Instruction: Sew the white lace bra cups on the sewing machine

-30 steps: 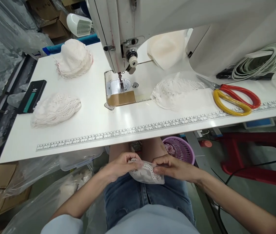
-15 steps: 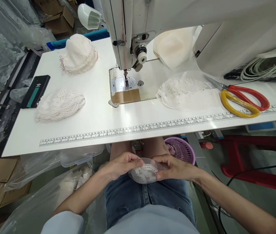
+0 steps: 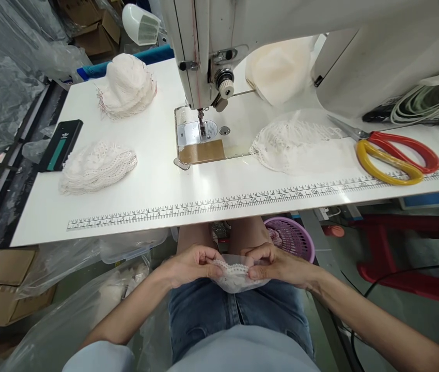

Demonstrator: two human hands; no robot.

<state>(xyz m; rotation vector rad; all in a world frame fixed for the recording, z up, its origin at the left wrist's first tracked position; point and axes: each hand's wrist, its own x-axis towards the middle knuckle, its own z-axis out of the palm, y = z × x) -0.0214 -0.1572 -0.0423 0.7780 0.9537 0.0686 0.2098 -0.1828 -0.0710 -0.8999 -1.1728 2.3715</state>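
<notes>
Both of my hands are down over my lap, below the table edge. My left hand [image 3: 188, 264] and my right hand [image 3: 277, 264] pinch the two ends of a small white lace-edged fabric piece [image 3: 235, 274], which sags between them above my denim shorts. Their fingers are curled closed on its top edge. On the white sewing table [image 3: 157, 181] above stands a white sewing machine [image 3: 204, 46] with its needle plate [image 3: 196, 137].
Lace piles lie on the table at left [image 3: 97, 168], back left [image 3: 126, 85] and right of the needle [image 3: 297, 142]. Red and yellow scissors [image 3: 397, 155] lie at right, a dark phone [image 3: 60, 144] at left. A purple basket [image 3: 291, 237] and red stool [image 3: 417, 258] sit under the table.
My hands have turned the lace piece and now hold it stretched by its upper edge; the view shifted slightly.
</notes>
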